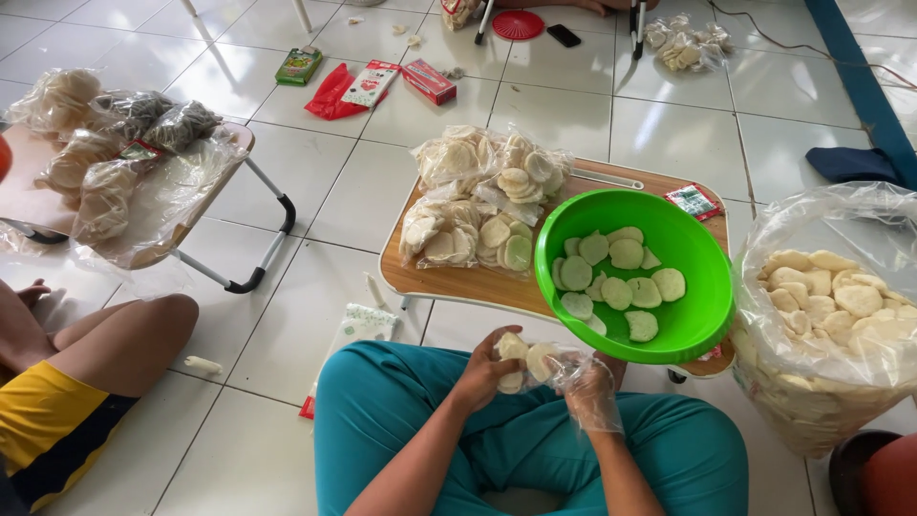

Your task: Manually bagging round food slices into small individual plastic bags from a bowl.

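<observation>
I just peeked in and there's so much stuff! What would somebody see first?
Probably the bright green bowl on the low wooden table, with pale round crackers lying inside. Just below it, the left hand and the plastic-covered right hand hold a small stack of crackers over teal trousers. At the right stands a big clear bag full of crackers.

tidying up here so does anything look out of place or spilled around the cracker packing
Some clutter: two small white pieces lie loose on the floor tiles beside the low table, and a flat packet lies half under its edge. The green bowl overhangs the table's right corner. No crackers look spilled.
</observation>
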